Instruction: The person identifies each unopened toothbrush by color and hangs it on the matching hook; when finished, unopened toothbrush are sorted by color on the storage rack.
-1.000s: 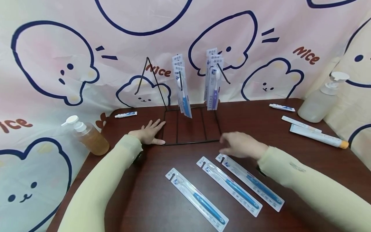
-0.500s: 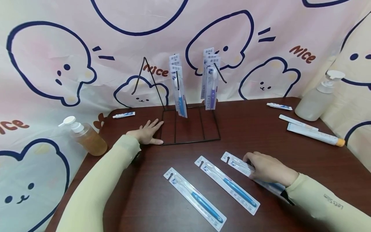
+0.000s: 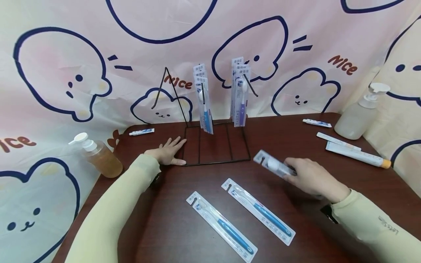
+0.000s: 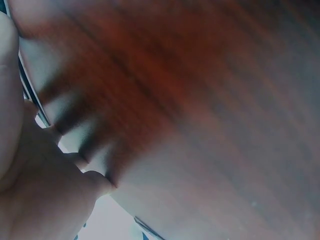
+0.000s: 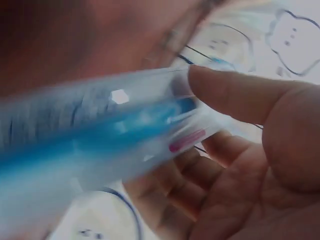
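Head view: the right hand [image 3: 309, 177] clamps its fingers on a blister-packed toothbrush [image 3: 274, 165] above the worktop [image 3: 171, 226]; the left hand [image 3: 167, 151], fingers apart, rests at the wire rack's [image 3: 213, 163] base. Two hooks carry toothbrush packs [image 3: 203, 106]; the left hook [image 3: 159, 89] is bare; two blue toothbrushes [image 3: 258, 212] lie apparently unhung.

two packaged toothbrushes [image 3: 258, 212] are lying around five o'clock, one held toothbrush [image 3: 275, 164] at four. one wire rack [image 3: 215, 162] is bearing three hung toothbrushes [image 3: 205, 113] near twelve, three hung brushes [image 3: 242, 106] near one. two pump bottles [image 3: 106, 160] and two small tubes [image 3: 141, 132] are occupying nine and three; one long tube [image 3: 355, 153] and one slim pack [image 3: 337, 140] are lying at three.
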The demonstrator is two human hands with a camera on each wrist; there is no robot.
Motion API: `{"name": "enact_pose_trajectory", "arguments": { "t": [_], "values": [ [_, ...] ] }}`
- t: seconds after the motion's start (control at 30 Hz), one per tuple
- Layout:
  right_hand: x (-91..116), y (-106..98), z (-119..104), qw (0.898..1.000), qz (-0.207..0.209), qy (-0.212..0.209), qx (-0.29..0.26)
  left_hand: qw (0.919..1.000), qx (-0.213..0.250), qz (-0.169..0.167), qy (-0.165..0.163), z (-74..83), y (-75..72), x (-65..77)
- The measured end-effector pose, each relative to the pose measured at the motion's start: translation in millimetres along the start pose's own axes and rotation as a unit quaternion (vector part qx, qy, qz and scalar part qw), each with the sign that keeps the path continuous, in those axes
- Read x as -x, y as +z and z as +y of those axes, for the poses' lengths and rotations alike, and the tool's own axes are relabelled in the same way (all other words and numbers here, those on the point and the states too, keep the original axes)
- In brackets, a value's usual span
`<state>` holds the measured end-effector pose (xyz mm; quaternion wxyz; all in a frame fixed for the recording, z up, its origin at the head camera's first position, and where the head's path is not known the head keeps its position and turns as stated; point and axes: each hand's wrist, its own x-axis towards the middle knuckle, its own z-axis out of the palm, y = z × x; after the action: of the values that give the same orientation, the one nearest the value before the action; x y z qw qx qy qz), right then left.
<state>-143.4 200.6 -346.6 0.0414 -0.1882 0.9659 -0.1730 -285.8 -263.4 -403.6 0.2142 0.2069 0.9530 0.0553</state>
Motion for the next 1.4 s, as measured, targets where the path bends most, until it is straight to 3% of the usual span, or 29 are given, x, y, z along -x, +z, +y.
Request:
{"name": "enact_pose_trajectory", "arguments": {
  "t": [0.23, 0.5, 0.63, 0.73, 1.0, 1.4],
  "values": [
    [-18, -28, -41, 0.993, 0.056, -0.017, -0.104, 1.0000, -0.002, -0.005, -0.002, -0.5, 0.5, -0.2],
    [-51, -36, -108, 0.969, 0.081, -0.099, -0.213, 1.0000, -0.002, 0.003, 0.002, -2.0, 2.4, 0.1],
    [-66, -36, -135, 0.958, 0.082, -0.135, -0.239, 1.0000, 0.003, 0.000, 0.002, -1.8, 2.8, 0.8],
    [-75, -35, -148, 0.958, 0.073, -0.136, -0.241, 1.0000, 0.004, 0.002, 0.004, -2.4, 3.1, 0.1],
    [-97, -29, -158, 0.965, 0.077, -0.108, -0.225, 1.0000, 0.006, 0.002, 0.003, -4.3, 1.8, -1.0],
    [-142, -19, -147, 0.969, 0.065, -0.070, -0.227, 1.0000, 0.005, 0.003, 0.003, -4.6, 2.1, -1.7]
  ]
}}
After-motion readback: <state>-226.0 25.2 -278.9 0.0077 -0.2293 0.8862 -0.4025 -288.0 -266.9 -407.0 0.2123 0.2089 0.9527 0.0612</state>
